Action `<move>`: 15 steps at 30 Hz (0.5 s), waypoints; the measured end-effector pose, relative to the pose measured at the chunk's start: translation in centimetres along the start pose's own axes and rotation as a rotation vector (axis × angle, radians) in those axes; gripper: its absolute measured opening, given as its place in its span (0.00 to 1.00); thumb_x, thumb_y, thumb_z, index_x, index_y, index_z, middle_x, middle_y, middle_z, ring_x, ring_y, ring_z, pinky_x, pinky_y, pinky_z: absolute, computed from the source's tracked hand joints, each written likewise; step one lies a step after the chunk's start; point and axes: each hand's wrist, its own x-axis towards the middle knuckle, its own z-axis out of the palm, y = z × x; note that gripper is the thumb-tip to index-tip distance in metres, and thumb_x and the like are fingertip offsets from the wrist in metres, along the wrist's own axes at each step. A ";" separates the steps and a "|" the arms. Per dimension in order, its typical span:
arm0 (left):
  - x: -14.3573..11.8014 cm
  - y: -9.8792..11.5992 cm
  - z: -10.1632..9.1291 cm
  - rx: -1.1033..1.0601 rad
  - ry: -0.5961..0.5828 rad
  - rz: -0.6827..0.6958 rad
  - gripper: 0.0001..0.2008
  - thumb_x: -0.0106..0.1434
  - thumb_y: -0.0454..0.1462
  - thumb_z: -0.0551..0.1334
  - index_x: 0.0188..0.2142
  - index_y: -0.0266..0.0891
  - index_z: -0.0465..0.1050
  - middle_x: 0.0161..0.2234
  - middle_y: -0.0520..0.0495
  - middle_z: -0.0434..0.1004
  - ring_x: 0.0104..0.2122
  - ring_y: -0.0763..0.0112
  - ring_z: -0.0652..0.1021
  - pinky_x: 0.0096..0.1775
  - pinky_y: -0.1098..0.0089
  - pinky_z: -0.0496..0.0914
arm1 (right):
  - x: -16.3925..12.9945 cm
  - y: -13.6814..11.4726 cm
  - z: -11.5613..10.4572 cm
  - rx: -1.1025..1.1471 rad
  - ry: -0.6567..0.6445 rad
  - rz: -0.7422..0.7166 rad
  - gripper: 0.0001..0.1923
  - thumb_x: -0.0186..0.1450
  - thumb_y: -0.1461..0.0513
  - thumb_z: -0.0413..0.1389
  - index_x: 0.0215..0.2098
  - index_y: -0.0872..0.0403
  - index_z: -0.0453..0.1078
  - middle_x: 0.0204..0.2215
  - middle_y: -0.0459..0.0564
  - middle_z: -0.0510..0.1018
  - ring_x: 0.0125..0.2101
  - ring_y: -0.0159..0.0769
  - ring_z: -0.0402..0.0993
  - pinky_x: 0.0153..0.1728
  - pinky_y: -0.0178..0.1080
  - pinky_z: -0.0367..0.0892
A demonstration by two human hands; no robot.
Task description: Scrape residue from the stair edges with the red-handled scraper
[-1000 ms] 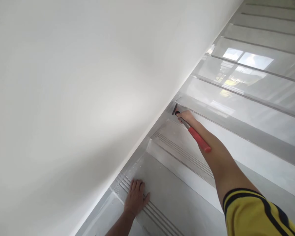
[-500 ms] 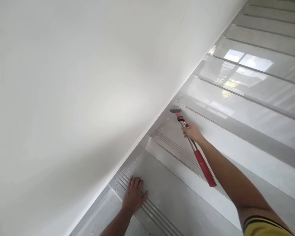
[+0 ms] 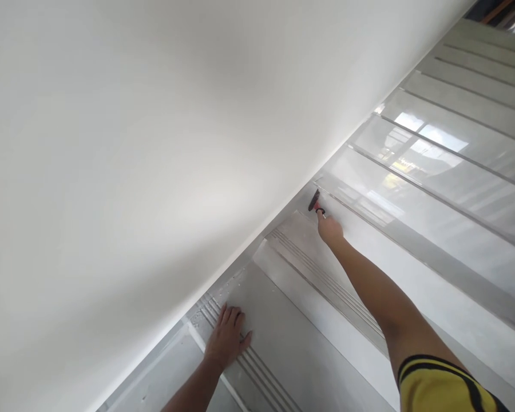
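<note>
My right hand (image 3: 329, 230) is stretched out and grips a red-handled hammer (image 3: 315, 202) just below its dark head. The head sits against the corner where a grey tiled stair step (image 3: 309, 252) meets the white wall (image 3: 154, 143). The hammer's handle is hidden behind my hand and forearm. My left hand (image 3: 225, 341) lies flat, fingers spread, on the grooved edge of a lower step (image 3: 283, 337) close to the wall.
Glossy grey tiled steps (image 3: 433, 171) climb to the upper right, with window light reflected in them. The white wall runs along the left side of the stairs. White specks lie on the lower step near the wall.
My right hand swung the hammer back from the corner, the red handle showing, then brought its head to the corner again. The view shifted slightly. My left hand stayed flat on the step.
</note>
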 end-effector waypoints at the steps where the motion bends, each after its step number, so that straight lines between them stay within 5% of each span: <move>1: 0.0 0.0 0.0 -0.012 -0.003 -0.006 0.16 0.59 0.46 0.56 0.41 0.38 0.70 0.41 0.44 0.71 0.45 0.59 0.70 0.57 0.51 0.56 | 0.1 -0.3 0.0 0.004 -0.001 0.012 0.28 0.66 0.67 0.37 0.65 0.55 0.43 0.42 0.66 0.68 0.40 0.50 0.71 0.38 0.46 0.64; 15: 0.1 0.5 0.0 -0.083 -0.001 -0.061 0.16 0.57 0.45 0.57 0.40 0.38 0.70 0.41 0.44 0.72 0.46 0.58 0.69 0.57 0.51 0.55 | 1.8 -4.1 -0.6 0.066 0.004 -0.010 0.27 0.64 0.70 0.40 0.62 0.66 0.48 0.43 0.69 0.71 0.44 0.49 0.69 0.40 0.44 0.64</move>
